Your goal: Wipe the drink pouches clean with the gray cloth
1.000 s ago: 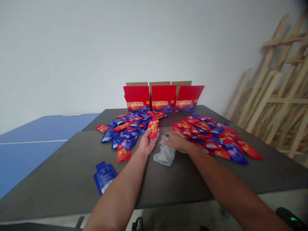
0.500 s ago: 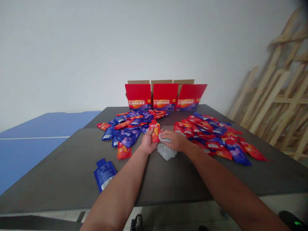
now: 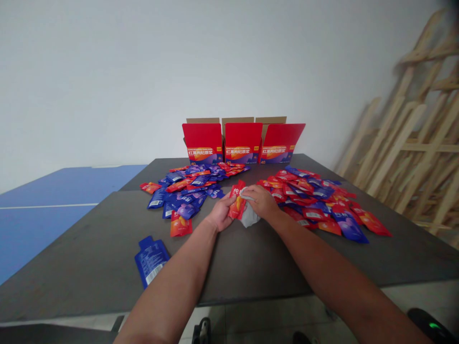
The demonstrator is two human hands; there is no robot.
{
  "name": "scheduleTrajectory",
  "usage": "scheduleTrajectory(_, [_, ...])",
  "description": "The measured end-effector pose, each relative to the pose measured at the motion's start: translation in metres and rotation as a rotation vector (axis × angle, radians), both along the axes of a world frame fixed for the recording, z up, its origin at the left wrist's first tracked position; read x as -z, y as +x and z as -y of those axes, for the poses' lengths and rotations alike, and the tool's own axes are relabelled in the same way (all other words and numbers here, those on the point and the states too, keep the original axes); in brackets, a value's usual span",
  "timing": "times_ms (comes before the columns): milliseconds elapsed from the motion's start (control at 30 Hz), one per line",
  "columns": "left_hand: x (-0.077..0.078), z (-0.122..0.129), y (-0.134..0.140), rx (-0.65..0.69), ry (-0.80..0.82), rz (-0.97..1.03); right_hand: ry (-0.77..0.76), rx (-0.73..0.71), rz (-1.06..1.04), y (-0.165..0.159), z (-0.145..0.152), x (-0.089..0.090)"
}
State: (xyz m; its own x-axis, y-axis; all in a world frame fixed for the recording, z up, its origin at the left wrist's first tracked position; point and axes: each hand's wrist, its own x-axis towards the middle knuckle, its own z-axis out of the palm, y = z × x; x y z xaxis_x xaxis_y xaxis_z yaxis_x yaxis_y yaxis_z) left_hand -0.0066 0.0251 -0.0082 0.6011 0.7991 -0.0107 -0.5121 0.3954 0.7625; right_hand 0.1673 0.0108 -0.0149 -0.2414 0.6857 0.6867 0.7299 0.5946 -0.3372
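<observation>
My left hand (image 3: 221,213) grips a red pouch (image 3: 236,203) by its left side, its printed front turned up toward me. A grey-white cloth (image 3: 250,216) is pinched in my right hand (image 3: 263,200), pressed against the pouch's upper right part and hanging down beside it. Left of my hands lies a loose pile of red and blue pouches (image 3: 191,191). Another mixed pile of pouches (image 3: 315,200) spreads to the right. A single blue pouch (image 3: 151,258) rests near my left forearm, partly covered by it.
Three red cartons with raised flaps stand side by side at the back: left (image 3: 203,143), middle (image 3: 243,143), right (image 3: 281,143). They stand on a dark table (image 3: 258,267). A blue table (image 3: 53,200) is at the left, and wooden frames (image 3: 412,143) lean on the right.
The cloth has moved up from the pouch's lower right side to its upper right part. The pouch has tilted and shifted slightly right. The whole view has shifted a little.
</observation>
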Motion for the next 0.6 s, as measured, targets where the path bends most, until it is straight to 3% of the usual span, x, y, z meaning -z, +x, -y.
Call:
scheduleTrajectory(167, [0.001, 0.000, -0.002, 0.027, -0.038, -0.055, -0.005, 0.068, -0.131, 0.004, -0.006, 0.005])
scheduleTrajectory(400, [-0.002, -0.005, -0.007, 0.055, -0.140, 0.049, 0.164, 0.235, -0.151, 0.006, -0.007, -0.001])
scheduleTrajectory(467, [-0.003, -0.008, -0.008, 0.030, -0.204, 0.095, 0.206, 0.151, -0.052, 0.000, 0.001, -0.006])
scheduleTrajectory(600, [-0.004, -0.012, -0.011, 0.067, -0.232, 0.170, 0.239, -0.175, 0.246, -0.023, 0.019, -0.011])
